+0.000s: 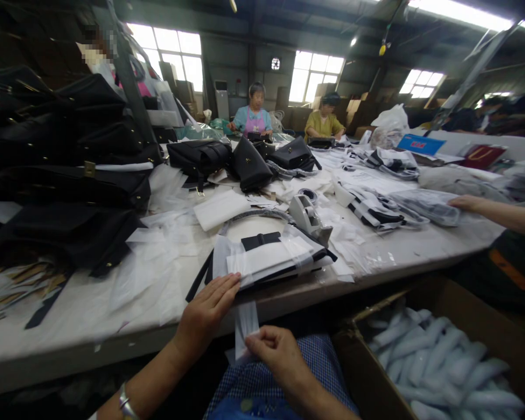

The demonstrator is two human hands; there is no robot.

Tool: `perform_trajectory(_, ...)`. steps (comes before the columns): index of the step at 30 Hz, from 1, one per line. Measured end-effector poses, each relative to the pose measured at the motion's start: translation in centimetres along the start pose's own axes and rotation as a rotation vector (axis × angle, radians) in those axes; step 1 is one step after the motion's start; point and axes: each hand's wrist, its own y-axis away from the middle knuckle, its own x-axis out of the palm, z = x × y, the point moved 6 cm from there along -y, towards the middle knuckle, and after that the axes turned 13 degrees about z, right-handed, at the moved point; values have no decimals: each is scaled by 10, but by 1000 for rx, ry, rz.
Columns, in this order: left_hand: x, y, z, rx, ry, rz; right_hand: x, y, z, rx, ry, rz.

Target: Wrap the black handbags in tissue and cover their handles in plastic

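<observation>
A black handbag (260, 240), partly covered with white wrapping sheets (269, 261), lies at the table's front edge. My left hand (205, 312) rests with its fingers stretched out on the near left edge of the wrapping. Below the edge, over my lap, my right hand (280, 353) pinches the lower end of a translucent whitish strip (246, 324). The strip's upper end reaches up near my left fingertips; whether it is joined to the wrapping I cannot tell. Just behind the handbag stands a grey tape dispenser (308, 217).
Black bags (65, 146) are piled high at left. More black bags (251, 163) lie mid-table among loose white sheets. On the right a co-worker's hand (466, 203) touches a plastic-wrapped bag (429, 205). A cardboard box (363, 332) of white padded rolls stands below. Two people work opposite.
</observation>
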Motion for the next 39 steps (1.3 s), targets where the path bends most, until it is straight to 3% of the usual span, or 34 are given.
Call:
perform_trajectory(10,1,0,1,-1,23,-31,5,19,10,41,106,92)
perform_trajectory(16,4,2,1,-59,74,5,-3,29,51,1,276,125)
perform_trajectory(20,0,2,-1,-117,141,11,3,20,89,10,214,304)
perform_trajectory(23,-1,2,-4,-141,211,39,10,8,107,53,44,473)
perform_trajectory(25,-1,2,-5,-160,239,34,13,1,116,62,50,549)
perform_trajectory(28,-2,1,-4,-193,245,-40,9,-7,135,-71,436,496)
perform_trajectory(33,-9,-4,-2,-217,232,-175,17,-13,181,-569,1263,285)
perform_trajectory(36,-14,-8,-1,-235,254,-203,20,-29,197,-693,1382,235)
perform_trajectory(39,-15,-9,1,-286,286,-212,18,-58,198,-609,1295,305)
